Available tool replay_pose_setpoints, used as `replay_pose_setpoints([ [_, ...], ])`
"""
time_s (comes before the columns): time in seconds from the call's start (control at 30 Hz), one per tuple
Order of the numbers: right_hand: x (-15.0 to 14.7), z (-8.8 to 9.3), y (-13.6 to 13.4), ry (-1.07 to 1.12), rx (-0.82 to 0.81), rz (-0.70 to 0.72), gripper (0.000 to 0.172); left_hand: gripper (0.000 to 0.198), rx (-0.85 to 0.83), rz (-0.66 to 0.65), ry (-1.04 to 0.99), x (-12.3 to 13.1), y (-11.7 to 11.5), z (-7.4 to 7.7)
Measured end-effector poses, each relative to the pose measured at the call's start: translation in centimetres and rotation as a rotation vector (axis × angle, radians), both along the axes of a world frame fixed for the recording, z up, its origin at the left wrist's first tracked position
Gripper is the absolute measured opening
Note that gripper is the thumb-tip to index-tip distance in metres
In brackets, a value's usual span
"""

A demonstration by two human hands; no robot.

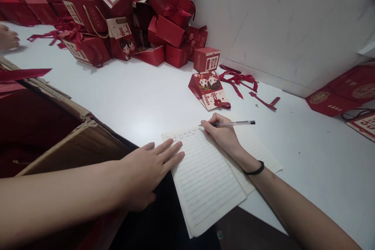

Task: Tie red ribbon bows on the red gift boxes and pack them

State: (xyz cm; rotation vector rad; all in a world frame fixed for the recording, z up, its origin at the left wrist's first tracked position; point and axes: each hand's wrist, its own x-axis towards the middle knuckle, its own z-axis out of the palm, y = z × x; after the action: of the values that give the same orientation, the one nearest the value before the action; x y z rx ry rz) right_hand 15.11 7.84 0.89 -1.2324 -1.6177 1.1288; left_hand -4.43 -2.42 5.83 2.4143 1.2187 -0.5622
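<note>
A lined notebook page lies at the front edge of the white table, with a few written marks along its top line. My right hand is closed round a clear pen, whose tip touches the top of the page. A black band circles that wrist. My left hand lies flat with fingers stretched out, its fingertips pressing the page's left edge.
A pile of red gift boxes fills the back of the table. One small box lies on its side, red ribbons beside it. An open cardboard carton stands at left. Flat red packs lie at right. Another person's hand shows far left.
</note>
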Motion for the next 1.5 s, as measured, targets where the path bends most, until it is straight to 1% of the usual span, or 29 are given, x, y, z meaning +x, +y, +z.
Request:
replay_pose_setpoints([
  [0.1,-0.1,0.4,-0.3,-0.026,0.08,-0.019,0.033,0.092,0.023,0.012,-0.078,-0.2,0.0,-0.3],
  [0.2,-0.2,0.5,-0.6,-0.079,0.128,0.027,0.032,0.091,0.051,0.024,-0.14,-0.4,-0.1,-0.7],
  [0.37,-0.2,0.1,-0.6,-0.091,0.081,0.066,0.032,0.092,0.031,0.046,-0.155,-0.4,-0.2,-0.8],
  [0.5,-0.1,0.0,-0.7,-0.087,0.059,0.084,0.032,0.093,0.056,0.048,-0.15,-0.2,-0.3,-0.6],
  [0.67,-0.1,0.3,-0.9,-0.091,0.062,0.057,0.031,0.094,0.024,0.026,-0.075,0.1,-0.2,-0.4],
  [0.73,-0.1,0.3,-0.8,-0.089,0.054,0.06,0.031,0.094,0.03,0.027,-0.095,0.1,-0.2,-0.4],
  [0.9,-0.1,0.1,-0.6,-0.114,0.099,0.037,0.031,0.093,0.065,0.039,-0.132,-0.1,-0.4,-0.7],
  [1.2,-0.2,0.1,-0.7,-0.116,0.113,0.02,0.03,0.094,0.003,0.041,0.007,0.9,-0.2,0.6],
  [1.3,-0.2,0.0,-0.7,-0.101,0.112,0.027,0.03,0.094,-0.017,0.057,0.017,1.0,-0.2,0.9],
  [1.43,-0.4,0.0,-0.6,-0.104,0.106,-0.005,0.029,0.095,-0.042,0.072,-0.009,1.1,-0.3,1.3],
  [1.5,-0.4,0.0,-0.6,-0.116,0.135,0.003,0.028,0.096,-0.056,0.065,0.017,1.1,-0.2,1.5],
])
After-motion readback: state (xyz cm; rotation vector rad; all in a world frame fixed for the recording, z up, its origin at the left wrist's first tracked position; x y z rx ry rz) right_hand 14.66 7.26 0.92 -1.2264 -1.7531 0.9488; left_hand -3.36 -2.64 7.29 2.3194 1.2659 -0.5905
